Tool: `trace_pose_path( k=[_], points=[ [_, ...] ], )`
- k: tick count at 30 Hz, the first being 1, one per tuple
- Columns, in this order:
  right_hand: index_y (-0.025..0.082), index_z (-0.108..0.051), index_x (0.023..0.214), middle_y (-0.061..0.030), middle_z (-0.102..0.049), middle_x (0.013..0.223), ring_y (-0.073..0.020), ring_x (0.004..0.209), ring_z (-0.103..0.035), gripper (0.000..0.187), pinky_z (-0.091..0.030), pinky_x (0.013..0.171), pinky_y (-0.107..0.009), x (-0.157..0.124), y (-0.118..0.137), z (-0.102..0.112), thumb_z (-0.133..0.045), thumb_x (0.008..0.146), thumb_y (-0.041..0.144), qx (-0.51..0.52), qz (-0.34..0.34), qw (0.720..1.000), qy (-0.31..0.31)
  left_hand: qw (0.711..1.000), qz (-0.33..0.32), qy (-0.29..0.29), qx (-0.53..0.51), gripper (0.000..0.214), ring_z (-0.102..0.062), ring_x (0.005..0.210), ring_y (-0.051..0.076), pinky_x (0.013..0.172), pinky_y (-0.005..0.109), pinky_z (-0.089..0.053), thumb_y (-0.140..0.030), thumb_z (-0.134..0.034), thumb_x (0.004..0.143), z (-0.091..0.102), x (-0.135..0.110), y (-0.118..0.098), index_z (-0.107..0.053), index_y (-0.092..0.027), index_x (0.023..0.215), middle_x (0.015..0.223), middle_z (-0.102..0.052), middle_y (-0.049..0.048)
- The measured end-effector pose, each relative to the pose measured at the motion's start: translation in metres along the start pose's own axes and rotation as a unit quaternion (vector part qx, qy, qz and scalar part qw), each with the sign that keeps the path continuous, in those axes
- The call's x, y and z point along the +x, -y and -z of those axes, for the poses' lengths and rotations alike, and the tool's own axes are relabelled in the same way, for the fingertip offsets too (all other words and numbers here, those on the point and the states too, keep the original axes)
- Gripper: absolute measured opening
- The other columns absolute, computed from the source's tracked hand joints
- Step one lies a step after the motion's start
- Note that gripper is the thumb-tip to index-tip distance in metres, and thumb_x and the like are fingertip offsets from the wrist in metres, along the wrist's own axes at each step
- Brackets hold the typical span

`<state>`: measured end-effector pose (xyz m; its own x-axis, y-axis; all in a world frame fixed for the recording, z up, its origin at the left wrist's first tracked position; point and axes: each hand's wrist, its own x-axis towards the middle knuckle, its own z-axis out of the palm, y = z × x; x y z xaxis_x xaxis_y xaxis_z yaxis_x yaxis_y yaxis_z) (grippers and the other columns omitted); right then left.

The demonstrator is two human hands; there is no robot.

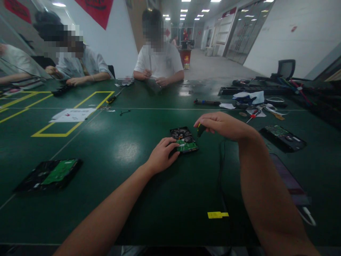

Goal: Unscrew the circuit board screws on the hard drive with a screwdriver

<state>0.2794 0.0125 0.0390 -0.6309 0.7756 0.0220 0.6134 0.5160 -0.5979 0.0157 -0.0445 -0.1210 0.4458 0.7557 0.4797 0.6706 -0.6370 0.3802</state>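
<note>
A hard drive [184,139] lies on the green table [128,153] with its green circuit board facing up. My left hand [163,154] rests on its near left edge, fingers curled against it. Above the drive's right side, my right hand [222,125] is closed around a screwdriver [200,130] with a black and yellow handle, its tip pointing down at the board.
Another hard drive [50,174] lies at the near left, a third [282,137] at the right. A yellow tag [217,214] and a black cable [221,167] lie near me. Two people sit across the table. Tools, cloths and paper [72,115] are scattered farther back.
</note>
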Motion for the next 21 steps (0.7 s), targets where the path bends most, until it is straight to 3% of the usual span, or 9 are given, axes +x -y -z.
trace_pose_path(
  k=[7,15,21],
  points=[
    [0.021,-0.067,0.104,-0.0033,-0.069,0.095,-0.0142,0.068,-0.057,0.029,-0.045,0.064,-0.027,-0.0001,0.0028,-0.0011,-0.043,0.097,0.036,0.016,-0.007,1.0,-0.007,1.0,-0.003,-0.005,-0.004,0.032,-0.053,0.124,0.03,0.102,0.054,-0.05,-0.031,-0.06,0.092,-0.002,-0.0008,0.0021,-0.061,-0.024,0.123,0.127,-0.058,0.0122],
    [0.022,-0.064,0.107,-0.0046,-0.072,0.106,-0.0104,0.058,-0.055,0.033,-0.046,0.058,-0.026,0.0001,-0.0013,-0.0051,-0.039,0.102,0.042,0.078,0.019,0.997,0.0,1.0,-0.005,-0.008,0.001,0.031,-0.053,0.123,0.029,0.102,0.052,-0.05,-0.031,-0.06,0.092,-0.0031,-0.0008,0.0016,-0.061,-0.023,0.122,0.126,-0.059,0.0121],
    [0.022,-0.068,0.104,-0.0034,-0.071,0.087,-0.0122,0.059,-0.06,0.036,-0.045,0.05,-0.025,0.0031,-0.0023,-0.0083,-0.044,0.101,0.05,0.114,0.009,0.993,0.03,1.0,-0.009,-0.008,-0.002,0.031,-0.053,0.122,0.028,0.101,0.052,-0.05,-0.031,-0.059,0.093,0.0,0.0008,0.0,-0.061,-0.024,0.123,0.126,-0.059,0.0118]
  ],
)
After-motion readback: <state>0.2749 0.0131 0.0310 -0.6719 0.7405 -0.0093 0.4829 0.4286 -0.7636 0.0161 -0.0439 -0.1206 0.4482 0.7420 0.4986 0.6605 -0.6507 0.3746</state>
